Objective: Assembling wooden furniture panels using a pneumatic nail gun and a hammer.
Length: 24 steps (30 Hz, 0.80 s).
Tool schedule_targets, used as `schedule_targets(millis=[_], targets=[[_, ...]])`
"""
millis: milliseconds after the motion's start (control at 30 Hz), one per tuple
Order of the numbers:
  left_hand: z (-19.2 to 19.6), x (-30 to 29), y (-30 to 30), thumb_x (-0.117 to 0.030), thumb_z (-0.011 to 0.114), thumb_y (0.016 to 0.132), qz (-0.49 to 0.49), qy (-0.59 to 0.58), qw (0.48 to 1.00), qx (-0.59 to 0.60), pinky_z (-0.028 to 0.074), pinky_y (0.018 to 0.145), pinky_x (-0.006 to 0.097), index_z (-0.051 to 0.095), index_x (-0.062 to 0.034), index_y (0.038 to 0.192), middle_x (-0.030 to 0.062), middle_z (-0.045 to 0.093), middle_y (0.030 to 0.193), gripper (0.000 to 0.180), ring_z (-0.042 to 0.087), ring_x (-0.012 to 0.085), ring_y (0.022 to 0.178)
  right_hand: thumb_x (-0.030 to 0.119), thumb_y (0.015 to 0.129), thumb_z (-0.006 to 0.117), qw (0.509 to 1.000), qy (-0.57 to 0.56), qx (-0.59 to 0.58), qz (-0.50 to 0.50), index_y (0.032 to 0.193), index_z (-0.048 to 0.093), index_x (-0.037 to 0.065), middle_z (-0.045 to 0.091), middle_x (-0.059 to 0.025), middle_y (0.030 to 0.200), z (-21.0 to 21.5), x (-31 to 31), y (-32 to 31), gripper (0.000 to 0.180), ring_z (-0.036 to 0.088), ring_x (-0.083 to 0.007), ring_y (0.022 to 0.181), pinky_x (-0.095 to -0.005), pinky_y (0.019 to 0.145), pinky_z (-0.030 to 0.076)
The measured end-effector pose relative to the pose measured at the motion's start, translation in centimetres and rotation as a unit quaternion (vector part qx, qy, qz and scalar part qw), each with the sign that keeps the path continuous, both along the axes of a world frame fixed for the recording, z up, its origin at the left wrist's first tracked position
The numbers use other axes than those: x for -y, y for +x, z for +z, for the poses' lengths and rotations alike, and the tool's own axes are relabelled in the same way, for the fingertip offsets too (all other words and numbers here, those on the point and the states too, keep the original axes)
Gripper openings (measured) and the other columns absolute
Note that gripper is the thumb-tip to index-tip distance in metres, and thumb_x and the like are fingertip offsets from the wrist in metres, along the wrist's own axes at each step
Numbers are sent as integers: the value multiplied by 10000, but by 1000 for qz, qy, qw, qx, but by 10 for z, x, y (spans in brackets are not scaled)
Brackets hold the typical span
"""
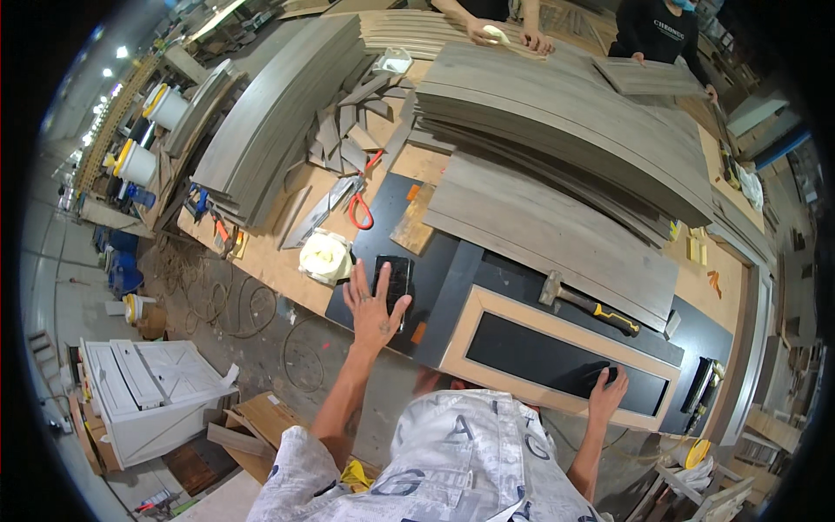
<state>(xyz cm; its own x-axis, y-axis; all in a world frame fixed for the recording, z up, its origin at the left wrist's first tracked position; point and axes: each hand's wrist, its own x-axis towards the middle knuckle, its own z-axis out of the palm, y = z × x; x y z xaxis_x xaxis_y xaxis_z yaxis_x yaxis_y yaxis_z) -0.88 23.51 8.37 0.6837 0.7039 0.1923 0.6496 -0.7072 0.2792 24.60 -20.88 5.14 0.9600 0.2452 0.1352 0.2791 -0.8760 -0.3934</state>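
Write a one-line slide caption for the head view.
Left hand spread over a black phone, right hand on a framed door panel, hammer nearby.

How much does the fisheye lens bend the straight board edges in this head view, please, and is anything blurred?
In the head view, the stacked grey wooden boards bow strongly toward the rim, and black corners frame the picture; the centre stays sharp, with the spread left hand crisp by the black rectangular phone; the rim looks soft and dim.

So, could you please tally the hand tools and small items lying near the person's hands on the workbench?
Hammer: 1
Red-handled scissors: 1
Phone under the left hand: 1
Roll of pale tape: 1
Framed dark panel under the right hand: 1
Total: 5
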Motion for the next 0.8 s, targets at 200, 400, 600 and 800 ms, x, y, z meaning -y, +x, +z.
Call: schedule_targets(millis=[200,400,600,800], targets=[[7,6,4,-547,551,927,43,10,998,55,186,1076,666,424,-132,1459,311,188,1530,687,210,475,1409,262,961,574,1000,-19,3,7,1245,524,-5,545,-224,1212,0,2,2,393,507,-419,1115,-496,954,408],[-5,8,11,-546,530,941,67,6,998,-4,160,1088,665,411,-138,1472,296,173,1546,680,198,474,1418,257,949,589,999,-33,6,23,1230,533,9,547,-212,1205,1,8,7,379,512,-413,1103,-498,944,414],[-8,5,13,-564,504,944,88,26,996,-4,160,1067,701,417,-90,1457,309,173,1540,704,161,476,1429,255,952,587,999,-11,-6,31,1232,537,13,545,-200,1208,2,14,12,374,515,-405,1102,-492,937,420],[-5,4,11,-578,489,945,80,13,996,-28,153,1083,684,420,-83,1458,312,169,1541,716,169,471,1430,261,949,591,1000,-24,-2,18,1230,543,25,546,-191,1198,-4,14,14,370,520,-399,1092,-493,925,423]])
